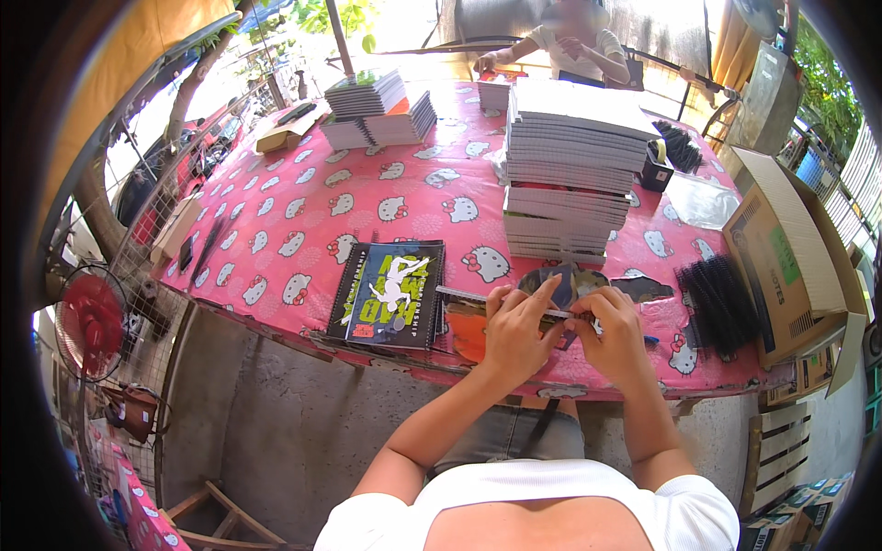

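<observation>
A booklet with an orange and dark cover (467, 332) lies at the table's near edge, largely covered by my hands. My left hand (522, 331) is closed on its edge, the index finger raised and bent. Close beside it, my right hand (606, 332) is pinched, thumb and fingertips together at a thin pale edge between the hands. What the right fingertips hold is too small to make out. Just beyond the fingers lies a dark rounded piece (562, 278). To the left rests a spiral-bound notebook (390, 292) with a black and green cover and a white figure.
A tall stack of booklets (565, 174) rises right beyond my hands. Black binding coils (718, 303) lie to the right, beside an open cardboard box (790, 248). More notebooks (381, 115) are stacked at the far left. Another person (583, 46) sits across the pink table (413, 202).
</observation>
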Demonstrator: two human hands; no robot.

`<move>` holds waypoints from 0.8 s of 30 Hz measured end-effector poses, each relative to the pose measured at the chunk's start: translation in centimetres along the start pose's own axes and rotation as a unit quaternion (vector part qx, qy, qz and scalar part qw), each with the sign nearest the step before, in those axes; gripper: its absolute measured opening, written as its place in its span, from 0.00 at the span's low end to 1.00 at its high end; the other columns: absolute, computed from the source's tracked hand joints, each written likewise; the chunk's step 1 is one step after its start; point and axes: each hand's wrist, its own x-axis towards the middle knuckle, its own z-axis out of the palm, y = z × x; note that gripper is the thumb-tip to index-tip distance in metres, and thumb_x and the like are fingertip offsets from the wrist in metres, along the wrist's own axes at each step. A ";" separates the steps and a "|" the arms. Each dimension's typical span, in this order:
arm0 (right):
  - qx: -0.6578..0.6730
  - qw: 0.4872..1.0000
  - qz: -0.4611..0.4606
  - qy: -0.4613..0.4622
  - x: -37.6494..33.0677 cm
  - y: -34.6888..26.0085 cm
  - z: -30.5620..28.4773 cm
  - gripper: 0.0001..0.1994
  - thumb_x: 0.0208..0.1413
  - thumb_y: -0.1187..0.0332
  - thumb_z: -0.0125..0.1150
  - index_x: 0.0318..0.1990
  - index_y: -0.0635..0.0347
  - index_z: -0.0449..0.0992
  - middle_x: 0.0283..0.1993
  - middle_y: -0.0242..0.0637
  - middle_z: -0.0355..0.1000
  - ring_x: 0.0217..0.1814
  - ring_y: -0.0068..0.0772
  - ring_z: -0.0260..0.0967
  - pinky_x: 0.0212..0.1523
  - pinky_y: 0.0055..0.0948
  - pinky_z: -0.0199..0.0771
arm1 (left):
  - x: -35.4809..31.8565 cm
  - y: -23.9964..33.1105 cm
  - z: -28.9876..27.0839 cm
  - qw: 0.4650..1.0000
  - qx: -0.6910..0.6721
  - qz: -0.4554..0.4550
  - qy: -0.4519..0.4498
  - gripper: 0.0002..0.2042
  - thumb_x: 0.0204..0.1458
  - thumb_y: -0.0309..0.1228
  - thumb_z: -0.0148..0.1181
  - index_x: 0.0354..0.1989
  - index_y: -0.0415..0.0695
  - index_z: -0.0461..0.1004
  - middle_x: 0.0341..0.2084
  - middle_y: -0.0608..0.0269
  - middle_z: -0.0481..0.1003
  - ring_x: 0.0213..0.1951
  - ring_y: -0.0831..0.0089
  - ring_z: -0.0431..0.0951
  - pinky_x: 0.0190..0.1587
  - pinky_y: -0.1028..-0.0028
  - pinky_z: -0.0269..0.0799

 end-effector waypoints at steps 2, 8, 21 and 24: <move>0.002 1.000 -0.006 -0.003 0.3 0.1 -0.3 0.08 0.40 0.75 0.66 0.29 0.63 0.73 0.29 0.39 0.69 0.34 0.44 0.67 0.36 0.37 0.65 | 0.1 0.0 0.0 1.000 0.008 0.004 0.012 0.31 0.38 0.32 0.68 0.56 0.46 0.68 0.27 0.73 0.78 0.32 0.72 0.73 0.54 0.65 0.56; 0.047 0.999 0.008 -0.003 0.2 0.4 0.1 0.08 0.39 0.76 0.66 0.29 0.62 0.74 0.29 0.38 0.69 0.32 0.43 0.67 0.33 0.37 0.66 | 0.1 0.0 0.0 1.000 0.016 0.001 0.014 0.30 0.38 0.33 0.69 0.55 0.46 0.69 0.26 0.74 0.77 0.32 0.73 0.73 0.54 0.65 0.56; 0.049 0.999 0.021 0.012 0.5 0.1 -0.1 0.08 0.38 0.78 0.67 0.28 0.66 0.74 0.28 0.41 0.71 0.29 0.40 0.70 0.29 0.32 0.69 | 0.4 0.3 -0.1 1.000 0.003 0.001 0.004 0.32 0.39 0.33 0.68 0.57 0.44 0.66 0.28 0.68 0.75 0.34 0.70 0.72 0.53 0.64 0.56; 0.063 0.998 0.014 0.005 0.4 -0.1 0.1 0.07 0.40 0.77 0.66 0.29 0.65 0.75 0.28 0.41 0.69 0.28 0.39 0.67 0.28 0.32 0.67 | 0.3 0.3 -0.1 1.000 0.017 -0.002 0.024 0.29 0.38 0.33 0.68 0.53 0.46 0.70 0.25 0.71 0.76 0.32 0.71 0.73 0.52 0.64 0.57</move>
